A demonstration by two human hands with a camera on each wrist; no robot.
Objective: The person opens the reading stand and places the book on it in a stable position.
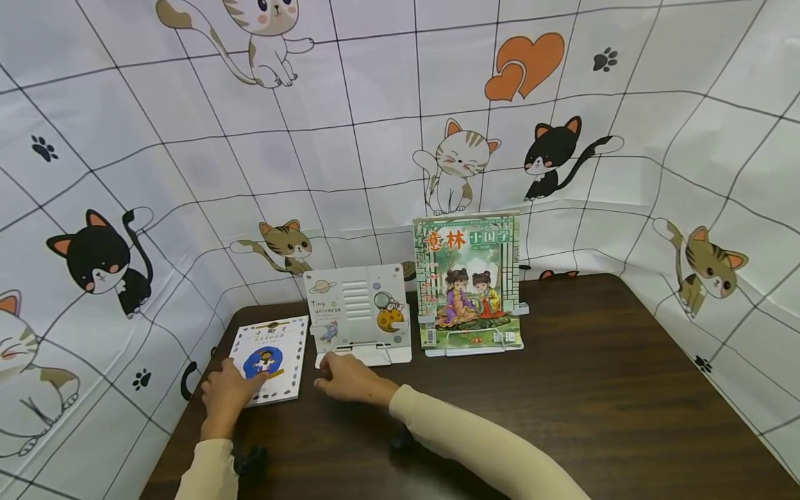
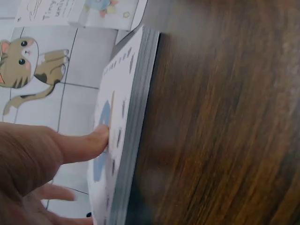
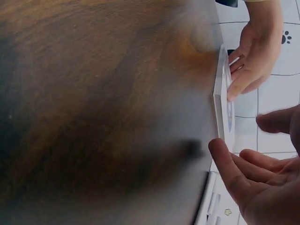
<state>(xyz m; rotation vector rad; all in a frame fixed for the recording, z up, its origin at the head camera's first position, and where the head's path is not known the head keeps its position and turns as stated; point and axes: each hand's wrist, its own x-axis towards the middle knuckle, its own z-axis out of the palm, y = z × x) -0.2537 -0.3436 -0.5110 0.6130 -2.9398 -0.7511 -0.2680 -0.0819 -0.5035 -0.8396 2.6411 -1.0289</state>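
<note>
A white book [image 1: 287, 340] with a blue round picture on its cover lies at the table's left side. Several page or book layers show along its edge in the left wrist view. My left hand [image 1: 226, 397] holds the book at its left edge, thumb [image 2: 89, 146] on the cover and the other fingers at the side, partly hidden. My right hand [image 1: 353, 378] is beside the book's right edge, in front of a white bookstand [image 1: 357, 305]. In the right wrist view its fingers [image 3: 229, 171] are extended, with thumb apart, and nothing is between them.
A second stand, right of the white one, bears an upright green magazine [image 1: 475, 292] with two drawn children. Dark wooden table [image 1: 562, 389] stretches to the right. A cat-patterned white cloth [image 1: 375, 160] encloses the back and sides.
</note>
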